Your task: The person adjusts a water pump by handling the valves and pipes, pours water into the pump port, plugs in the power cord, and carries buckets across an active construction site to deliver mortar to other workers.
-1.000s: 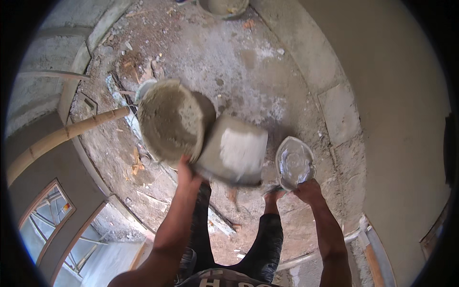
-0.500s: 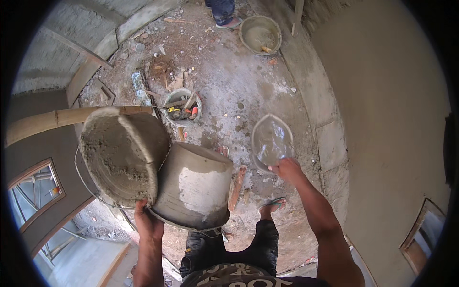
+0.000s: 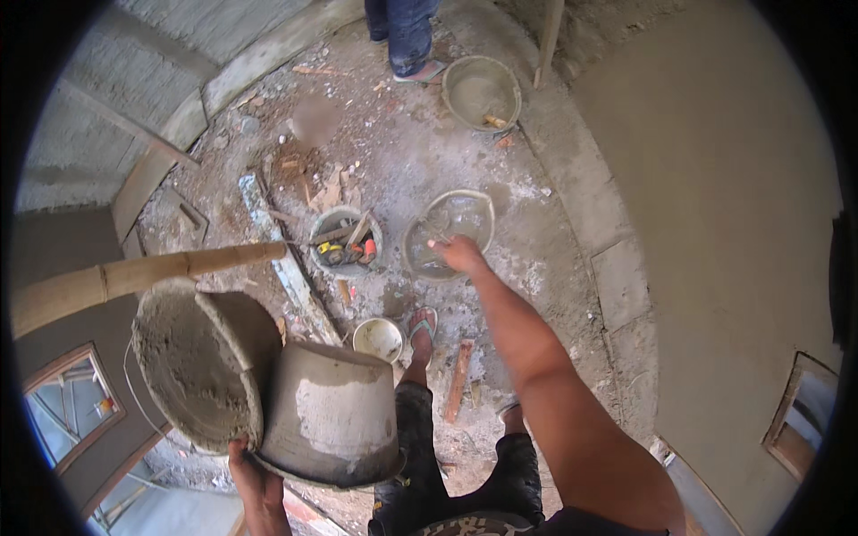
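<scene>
My left hand [image 3: 255, 478] grips the mortar-caked bucket [image 3: 331, 415] with its pan [image 3: 201, 362], fingers curled beneath; my right hand [image 3: 460, 255] clutches the clear bowl [image 3: 447, 234]. Nothing tipped out yet.

Two nested buckets [image 3: 268, 384] held at lower left by left hand [image 3: 255, 473], under a bamboo pole [image 3: 134, 272]. Right hand [image 3: 460, 255] farther ahead, on a clear bowl [image 3: 447, 234]. Tool bucket [image 3: 344, 241] left of that bowl, small cup [image 3: 377, 339] nearer, mortar pan [image 3: 481, 92] far beyond, all on floor [image 3: 402, 161].
</scene>
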Tool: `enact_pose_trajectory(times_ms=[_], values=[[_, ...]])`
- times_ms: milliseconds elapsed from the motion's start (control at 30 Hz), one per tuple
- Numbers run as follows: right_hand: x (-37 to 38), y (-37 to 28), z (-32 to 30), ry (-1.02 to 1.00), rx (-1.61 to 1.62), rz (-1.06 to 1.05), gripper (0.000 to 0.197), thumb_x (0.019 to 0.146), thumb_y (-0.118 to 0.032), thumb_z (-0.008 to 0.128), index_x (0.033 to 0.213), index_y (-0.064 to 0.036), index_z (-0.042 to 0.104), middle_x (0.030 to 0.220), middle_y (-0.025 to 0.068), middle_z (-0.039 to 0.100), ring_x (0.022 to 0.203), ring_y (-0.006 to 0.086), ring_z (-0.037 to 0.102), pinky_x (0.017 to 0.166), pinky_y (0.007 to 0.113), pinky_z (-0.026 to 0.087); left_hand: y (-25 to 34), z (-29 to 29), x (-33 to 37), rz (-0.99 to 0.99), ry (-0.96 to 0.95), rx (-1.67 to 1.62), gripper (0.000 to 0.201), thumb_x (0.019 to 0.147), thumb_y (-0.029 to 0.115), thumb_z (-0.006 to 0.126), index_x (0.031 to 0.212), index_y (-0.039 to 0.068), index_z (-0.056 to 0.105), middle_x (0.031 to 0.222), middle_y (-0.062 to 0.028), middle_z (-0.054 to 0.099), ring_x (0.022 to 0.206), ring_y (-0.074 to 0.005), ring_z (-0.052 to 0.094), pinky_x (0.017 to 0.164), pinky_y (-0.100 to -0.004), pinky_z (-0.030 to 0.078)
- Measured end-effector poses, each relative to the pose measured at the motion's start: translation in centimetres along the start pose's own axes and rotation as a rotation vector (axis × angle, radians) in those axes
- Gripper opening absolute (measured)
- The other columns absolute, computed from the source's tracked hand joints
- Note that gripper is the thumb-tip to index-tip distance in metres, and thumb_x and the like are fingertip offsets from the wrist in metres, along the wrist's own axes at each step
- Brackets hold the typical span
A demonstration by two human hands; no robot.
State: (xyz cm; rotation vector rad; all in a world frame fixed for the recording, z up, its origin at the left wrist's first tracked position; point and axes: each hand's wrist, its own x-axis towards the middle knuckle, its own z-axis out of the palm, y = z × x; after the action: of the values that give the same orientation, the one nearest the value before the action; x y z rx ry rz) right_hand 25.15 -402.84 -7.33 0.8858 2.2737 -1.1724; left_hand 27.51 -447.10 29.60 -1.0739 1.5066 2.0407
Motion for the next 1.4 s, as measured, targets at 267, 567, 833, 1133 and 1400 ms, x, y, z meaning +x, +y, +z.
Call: enact_pose_trajectory(times_ms=[267,567,833,1133,1400], values=[[0.1,3.4,-0.3,0.165,0.033,-0.025,0.091,0.081,-0.064,0.066,0.139,0.0031,0.046,0.134,0.0307,0.052,0.128,0.0414,0.049,0.106,0.042,0.040,-0.8,-2.8,2.5,-0.086,-0.006,0.083,0.049,0.090,0.037,0.050,0.129,0.006,0.052,0.128,-0.0127,0.058,0.119,-0.0292,0.053,0.101,-0.0428,0.041],[-30.9,-4.3,-1.9,0.017,0.291,-0.418,0.065,0.093,-0.040,0.064,0.143,-0.0059,0.041,0.140,0.0152,0.049,0.135,0.0288,0.042,0.112,0.040,0.034,-3.6,3.7,-4.9,-0.054,-0.138,-0.143,0.047,0.103,0.029,0.039,0.141,0.002,0.043,0.132,-0.0169,0.054,0.123,-0.0329,0.050,0.106,-0.0498,0.042],[-55.1,1.0,-6.0,0.622,0.083,-0.540,0.069,0.083,-0.016,0.066,0.147,-0.0162,0.042,0.146,0.0212,0.044,0.107,0.0310,0.062,0.085,0.039,0.051,-11.7,10.7,-15.9,-0.429,-0.550,-0.310,0.049,0.091,0.035,0.044,0.129,0.005,0.050,0.125,-0.0161,0.057,0.119,-0.0347,0.054,0.103,-0.0501,0.043],[-74.9,10.9,-13.4,0.461,-0.347,0.184,0.064,0.085,-0.017,0.053,0.141,-0.0463,0.043,0.151,0.0128,0.041,0.111,0.0379,0.063,0.089,0.050,0.053,-33.7,13.7,-18.3,-0.860,-0.261,0.280,0.032,0.094,0.024,0.057,0.115,0.000,0.053,0.107,-0.0191,0.053,0.096,-0.0364,0.055,0.083,-0.0548,0.052],[-89.1,23.3,-3.6,0.817,-0.102,0.403,0.052,0.090,-0.011,0.046,0.142,-0.0141,0.047,0.140,0.0267,0.045,0.103,0.0381,0.062,0.090,0.050,0.049,-45.8,11.6,-32.6,-0.705,-0.666,1.245,0.033,0.091,0.037,0.058,0.093,0.005,0.056,0.072,-0.0146,0.056,0.055,-0.0245,0.054,0.048,-0.0424,0.048]])
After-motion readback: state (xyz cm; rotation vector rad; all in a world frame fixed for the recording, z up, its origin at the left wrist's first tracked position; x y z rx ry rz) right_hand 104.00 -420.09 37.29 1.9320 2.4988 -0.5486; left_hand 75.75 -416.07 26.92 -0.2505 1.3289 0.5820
